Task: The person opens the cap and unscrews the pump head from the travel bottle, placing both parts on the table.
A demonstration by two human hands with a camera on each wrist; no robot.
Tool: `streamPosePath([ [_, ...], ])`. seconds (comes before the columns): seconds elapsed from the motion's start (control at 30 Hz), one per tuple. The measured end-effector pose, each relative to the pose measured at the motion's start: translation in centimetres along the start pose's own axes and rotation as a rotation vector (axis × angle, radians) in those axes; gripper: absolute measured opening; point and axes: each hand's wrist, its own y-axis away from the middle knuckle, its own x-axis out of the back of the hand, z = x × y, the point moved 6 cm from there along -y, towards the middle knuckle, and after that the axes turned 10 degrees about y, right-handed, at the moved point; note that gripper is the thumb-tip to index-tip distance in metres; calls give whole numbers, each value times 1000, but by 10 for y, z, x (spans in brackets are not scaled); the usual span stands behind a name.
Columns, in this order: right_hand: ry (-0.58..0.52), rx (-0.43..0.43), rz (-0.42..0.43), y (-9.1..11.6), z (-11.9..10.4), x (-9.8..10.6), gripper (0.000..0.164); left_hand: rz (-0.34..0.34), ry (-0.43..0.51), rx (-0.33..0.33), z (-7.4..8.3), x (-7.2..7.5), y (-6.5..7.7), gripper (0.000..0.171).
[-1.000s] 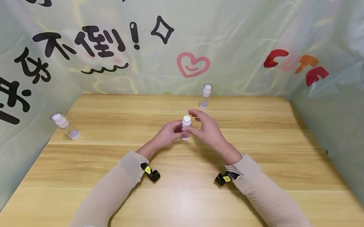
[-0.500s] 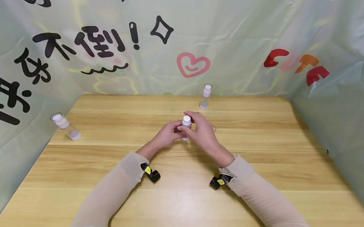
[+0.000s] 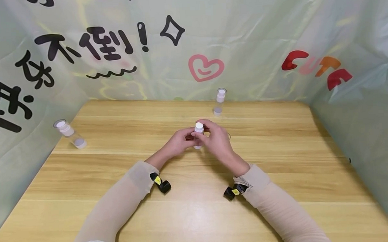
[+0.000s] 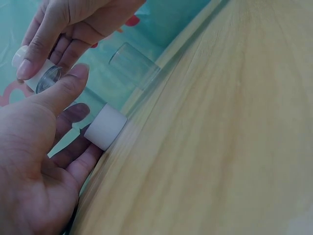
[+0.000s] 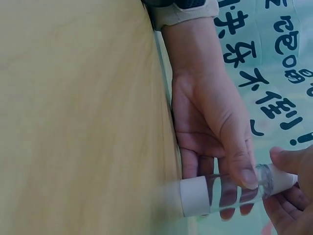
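Observation:
A small clear pump bottle [image 3: 198, 147] with a white base and white top stands upright on the wooden table between both hands. My left hand [image 3: 178, 143] grips its clear body, thumb on the near side and fingers behind. Higher up, my right hand [image 3: 218, 141] pinches the white pump top [image 4: 46, 71] between thumb and fingers. The bottle's white base [image 5: 194, 196] is at the tabletop in the right wrist view. A clear cap [image 4: 134, 66] stands separately on the table, mostly hidden behind the right hand in the head view.
Another clear bottle with a white top [image 3: 219, 102] stands at the back of the table. A similar bottle [image 3: 70, 134] stands at the left edge. A printed curtain [image 3: 249, 44] hangs around the back and sides.
My right hand has moved left, from beside the bottle onto its white top, and its fingers have closed in. The clear cap's rim now shows beside it. My left hand has stayed put.

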Motion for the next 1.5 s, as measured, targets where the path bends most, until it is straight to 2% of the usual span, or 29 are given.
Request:
streamPosePath([
  [0.2,-79,-2,-31,-4,3,2,31,2,-57,1,3,0,0,39],
  [0.43,-138,-33,-75,-7,6,4,30,-9,-50,6,6,-1,0,34],
  [0.6,-175,-34,-155,-10,9,2,31,-19,-60,14,5,-1,0,32],
  [0.77,-239,20,-237,-14,18,-1,32,-32,-30,32,1,-1,0,34],
  [0.93,-321,91,-266,-19,23,-2,34,-47,3,44,0,-1,-1,35],
  [1.07,-368,106,-282,-22,26,-1,34,-51,4,47,2,0,-2,33],
  [1.23,-408,64,-377,-24,28,-1,34,-51,-21,56,5,0,-2,30],
  [1.5,-508,65,-536,-27,31,-1,36,-50,-25,69,3,0,-1,30],
])
